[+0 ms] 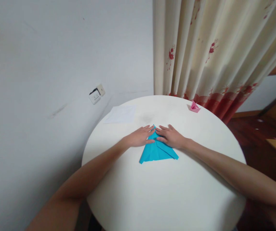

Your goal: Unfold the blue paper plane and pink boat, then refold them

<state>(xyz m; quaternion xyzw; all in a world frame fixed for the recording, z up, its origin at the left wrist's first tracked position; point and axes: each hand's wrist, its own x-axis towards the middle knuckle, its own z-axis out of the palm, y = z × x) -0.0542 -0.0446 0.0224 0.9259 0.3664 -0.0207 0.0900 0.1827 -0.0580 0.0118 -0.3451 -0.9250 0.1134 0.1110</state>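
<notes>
Both arms reach out across the round white table (128,199). The left hand (140,136) and right hand (170,136) lie flat, fingers spread, pressing the top of the blue folded paper (157,152), which lies in the middle of the table.

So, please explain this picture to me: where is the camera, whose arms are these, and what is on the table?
The camera sits on a person's head and looks forward and down, so both arms are that person's own. There is no machine. The left hand and right hand lie flat on the top of a folded blue paper, pressing it onto a round white table. Farther back lie a white paper sheet and a small pink folded paper. Behind are a wall and a curtain.
</notes>
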